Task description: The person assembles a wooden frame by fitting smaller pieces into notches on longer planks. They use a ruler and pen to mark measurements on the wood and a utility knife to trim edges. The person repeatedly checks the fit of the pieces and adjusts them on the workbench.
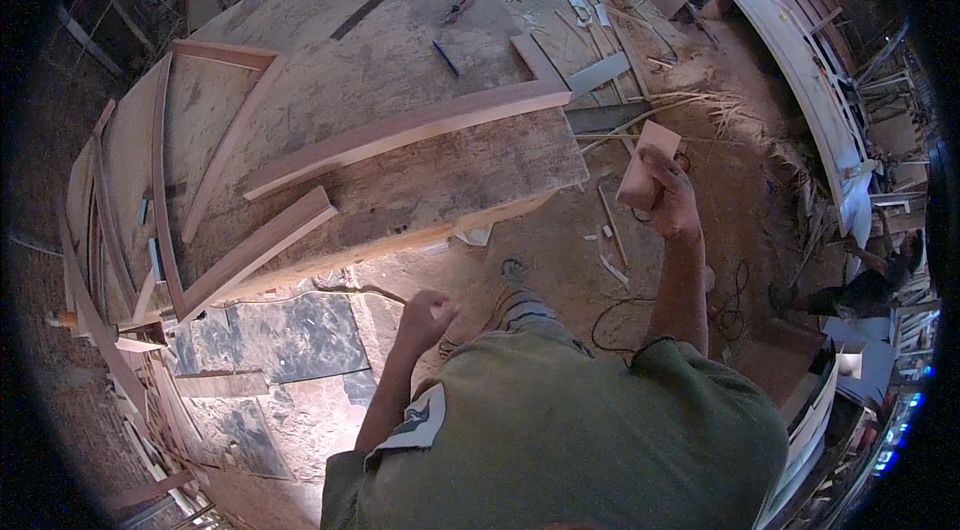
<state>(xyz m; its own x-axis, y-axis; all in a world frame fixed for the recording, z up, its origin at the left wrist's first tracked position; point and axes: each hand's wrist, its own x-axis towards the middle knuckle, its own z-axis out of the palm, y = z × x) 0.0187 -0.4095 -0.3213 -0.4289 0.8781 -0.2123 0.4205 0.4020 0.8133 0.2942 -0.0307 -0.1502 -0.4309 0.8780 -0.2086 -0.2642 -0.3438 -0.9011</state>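
At a sawdust-strewn workshop bench, my right hand (662, 182), raised between two and three o'clock, grips a small pale wooden block (637, 170), thumb and fingers pressed around it, its upper end showing above my knuckles. The block is held in the air over the floor, just off the right end of the wooden table (330, 80). My left hand (428, 318) hangs at seven o'clock, near the table's front edge, its fingers curled toward the thumb; whether they close on anything I cannot tell. On the tabletop at eleven o'clock lies a long wooden rail (410, 135), a shorter piece meeting its far right end at an angle. An angled wooden frame (262, 252) stretches across the left side at nine o'clock. Toward twelve rest red-handled pliers (458, 10) and a blue pen (445, 58), with a dark strip (366, 12) at eleven. Dark panels (295, 335) cover the brightly lit floor at eight o'clock.
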